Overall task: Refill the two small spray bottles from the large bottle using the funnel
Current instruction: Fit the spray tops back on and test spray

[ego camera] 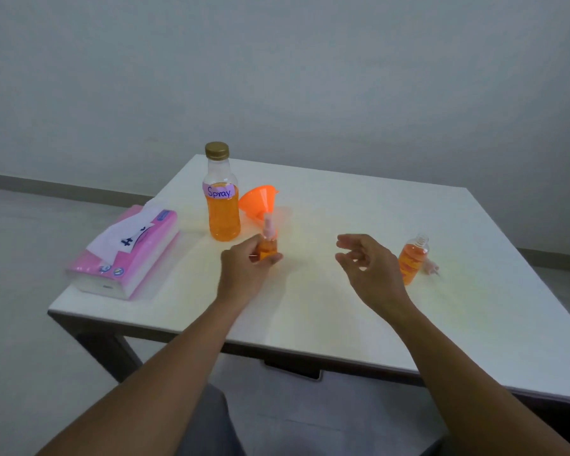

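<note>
The left hand [244, 268] has its grip closed around the near small spray bottle [268, 246]. Thumb and fingers wrap its lower body, and its pale spray head [268, 222] is on. The bottle stands on or just above the white worktop [326, 311]; I cannot tell which. It is just in front of the large bottle [222, 209] and the orange funnel [257, 202].

The right hand [369, 271] hovers near the middle of the worktop. Its grip is open, the fingers loosely spread and holding nothing.

The second small spray bottle [412, 258] stands to the right of that hand with its neck open. Its pump top [431, 267] lies just beside it on the worktop. It looks well filled with orange liquid.

The large bottle carries a label reading "Spray" and is sealed with a gold cap [217, 150]. It looks a little over half full. The funnel lies on its side, touching or just behind it. A pink tissue pack [125, 255] sits at the left edge.

The small bottles are probably light, smooth plastic that tips easily once open. Each is best held low around the body while the other hand twists the head at its collar. The large bottle looks heavier and likely sloshes, so a firm hold around its middle suits pouring. The funnel seems stiff and light and should be taken by its rim.
</note>
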### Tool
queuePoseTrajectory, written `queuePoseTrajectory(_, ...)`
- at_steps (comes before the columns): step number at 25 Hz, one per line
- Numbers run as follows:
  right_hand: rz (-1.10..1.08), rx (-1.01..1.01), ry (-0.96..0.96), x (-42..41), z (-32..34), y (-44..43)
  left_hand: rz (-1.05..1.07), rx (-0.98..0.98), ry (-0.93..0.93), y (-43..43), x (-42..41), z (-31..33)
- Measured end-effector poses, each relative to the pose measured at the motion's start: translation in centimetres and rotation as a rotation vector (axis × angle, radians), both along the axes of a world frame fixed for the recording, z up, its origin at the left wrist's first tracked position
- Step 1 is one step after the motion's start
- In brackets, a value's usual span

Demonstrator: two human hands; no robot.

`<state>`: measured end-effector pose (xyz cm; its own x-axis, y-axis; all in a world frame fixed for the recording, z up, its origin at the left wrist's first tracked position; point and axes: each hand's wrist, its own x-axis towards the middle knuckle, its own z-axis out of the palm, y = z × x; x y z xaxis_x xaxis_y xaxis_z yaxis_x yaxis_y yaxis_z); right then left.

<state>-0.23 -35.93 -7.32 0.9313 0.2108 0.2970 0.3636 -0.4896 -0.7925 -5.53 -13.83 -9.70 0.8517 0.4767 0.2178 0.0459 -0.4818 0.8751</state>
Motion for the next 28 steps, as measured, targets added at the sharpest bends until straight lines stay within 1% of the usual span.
queuePoseTrajectory(2, -0.016, -0.001, 0.002, -0.9, -1.6, -0.4, 0.094, 0.007, -0.017, 2.9, -1.5, 0.1)
queuePoseTrajectory(5, -0.003, -0.013, 0.032, -2.2, -3.1, -0.1, 0.162, 0.009, -0.007, 5.6, -2.9, -0.2)
queuePoseTrajectory(8, -0.01, -0.019, 0.051, -3.1, -3.6, 0.4, 0.181, -0.014, 0.01, 6.7, -2.9, -0.6)
queuePoseTrajectory(12, -0.008, -0.053, 0.03, -4.0, -3.6, -0.1, 0.181, -0.008, 0.0, 7.1, -2.4, -1.0)
queuePoseTrajectory(14, 0.001, -0.083, -0.005, -4.5, -3.3, -1.2, 0.174, -0.029, 0.013, 7.0, -2.6, -1.3)
queuePoseTrajectory(16, -0.021, -0.062, -0.096, -4.8, -2.6, -2.5, 0.237, -0.057, -0.014, 6.2, -3.1, -1.3)
queuePoseTrajectory(18, -0.085, 0.028, -0.183, -4.9, -1.6, -3.9, 0.305, 0.02, -0.081, 4.2, -4.1, -1.2)
queuePoseTrajectory(19, -0.138, 0.091, -0.211, -4.9, -0.9, -4.6, 0.292, 0.07, -0.13, 2.9, -4.6, -1.1)
queuePoseTrajectory(21, -0.268, 0.21, -0.265, -4.6, 0.4, -6.2, 0.183, 0.149, -0.229, 0.1, -5.0, -1.0)
queuePoseTrajectory(23, -0.402, 0.271, -0.306, -3.6, 1.4, -8.2, 0.025, 0.18, -0.253, -2.8, -4.3, -1.1)
queuePoseTrajectory(24, -0.459, 0.279, -0.288, -2.8, 1.8, -9.2, -0.056, 0.183, -0.237, -4.3, -3.6, -1.2)
queuePoseTrajectory(26, -0.531, 0.241, -0.137, -0.6, 2.1, -11.2, -0.188, 0.169, -0.197, -7.3, -1.8, -1.4)
queuePoseTrajectory(28, -0.523, 0.089, 0.065, 1.7, 1.9, -12.9, -0.278, 0.128, -0.138, -10.5, 0.1, -1.7)
